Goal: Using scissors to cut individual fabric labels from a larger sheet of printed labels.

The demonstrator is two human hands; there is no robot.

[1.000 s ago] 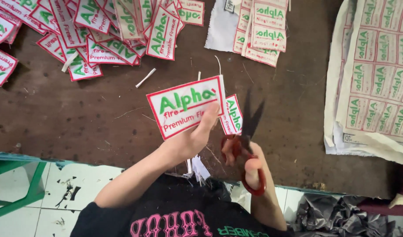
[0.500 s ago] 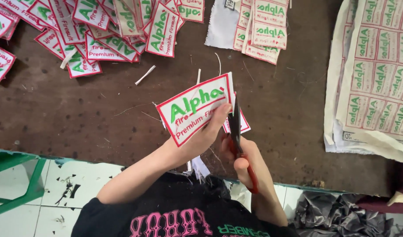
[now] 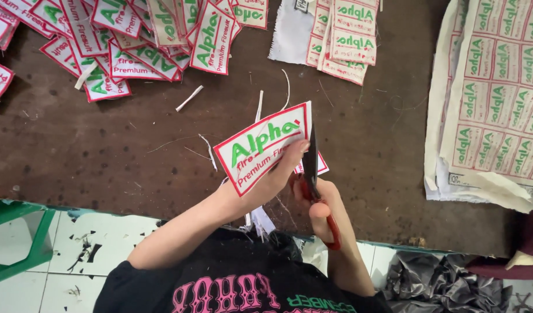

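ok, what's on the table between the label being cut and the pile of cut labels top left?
Head view: mostly bare brown table between the held label and the pile of cut labels. Only thin white offcut strips and stray threads lie there.

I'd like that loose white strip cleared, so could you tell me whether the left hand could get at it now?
Probably not: the left hand is occupied holding a label, though bare table lies open up to the strip.

Heap of cut labels (image 3: 121, 40), uncut printed sheets (image 3: 498, 98), green stool (image 3: 17, 237), brown table (image 3: 104, 156)

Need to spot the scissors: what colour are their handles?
Red handles, dark blades, gripped in the right hand; head view shows them.
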